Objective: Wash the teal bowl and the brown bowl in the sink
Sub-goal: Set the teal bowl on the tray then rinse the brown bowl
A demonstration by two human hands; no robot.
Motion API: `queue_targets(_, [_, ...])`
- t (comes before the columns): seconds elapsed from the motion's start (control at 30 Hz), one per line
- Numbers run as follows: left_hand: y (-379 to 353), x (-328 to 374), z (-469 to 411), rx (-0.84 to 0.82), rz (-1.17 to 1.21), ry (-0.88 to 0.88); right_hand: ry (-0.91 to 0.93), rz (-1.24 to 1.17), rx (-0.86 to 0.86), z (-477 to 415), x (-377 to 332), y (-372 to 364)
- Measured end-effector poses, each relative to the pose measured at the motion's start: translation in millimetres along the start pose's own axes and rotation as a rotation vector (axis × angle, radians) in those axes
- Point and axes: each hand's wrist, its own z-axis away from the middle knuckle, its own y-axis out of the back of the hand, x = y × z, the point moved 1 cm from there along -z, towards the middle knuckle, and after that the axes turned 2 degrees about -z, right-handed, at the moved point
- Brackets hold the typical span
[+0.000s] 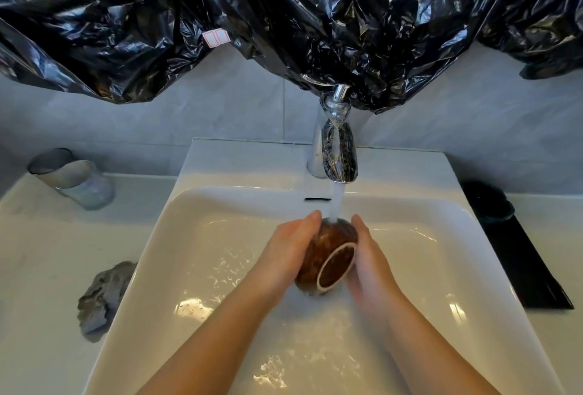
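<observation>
Black plastic sheeting hangs above a white sink in a pale worktop. Mid-basin, the left hand and right hand cup one brown bowl, their fingers curved round its sides. The bowl is tipped sideways under the tap at 12 o'clock. One teal bowl sits at 2 o'clock, one glass at 10 and one grey cloth at 8.

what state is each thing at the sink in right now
brown bowl: on its side, opening towards the camera, under the stream
tap: running
left hand: cupping the brown bowl
right hand: cupping the brown bowl
teal bowl: on the black mat, untouched
sink: wet
grey cloth: crumpled on the counter
</observation>
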Motion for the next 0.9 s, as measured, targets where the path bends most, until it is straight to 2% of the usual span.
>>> queue_targets(0.07, [-5, -5, 4, -0.004, 0.008, -0.197, -0.124, -0.118, -0.104, 1, 4, 0])
queue_targets(0.13, [-10, -13, 7, -0.074, 0.004, -0.257, -0.153, -0.187, -0.199, 3, 7, -1])
queue_targets(0.2, [-17, -12, 7, -0.07, 0.043, -0.206, -0.094, -0.191, -0.213, 5, 2, -6])
queue_targets(0.27, [-24, -5, 2, 0.076, 0.244, -0.002, 0.001, -0.116, -0.183, -3, 3, -11])
queue_targets(0.3, [-24, -5, 0, 0.164, 0.31, 0.029, 0.043, -0.069, -0.158, -7, 4, -13])
queue_targets(0.37, [-27, -8, -1, 0.243, 0.212, -0.092, 0.06, -0.071, -0.116, -10, 8, -12])
queue_targets(0.47, [-31, -15, 5, 0.184, 0.012, -0.232, 0.002, -0.17, -0.244, 1, 7, -9])
queue_targets(0.6, [-34, -7, -3, 0.196, 0.295, 0.04, 0.162, 0.07, -0.247, 4, 7, -15])
queue_targets(0.63, [-34, -6, -2, 0.207, 0.294, 0.001, 0.2, 0.087, -0.223, 2, 8, -14])
queue_targets(0.7, [-32, -12, 0, 0.257, 0.122, -0.174, 0.082, -0.05, -0.253, 2, 6, -11])
queue_targets(0.77, [-29, -16, 1, 0.247, 0.016, -0.274, -0.014, -0.104, -0.296, 6, 3, -12])
queue_targets(0.9, [-32, -8, -3, 0.224, 0.232, -0.029, 0.211, 0.093, -0.226, 9, 3, -16])
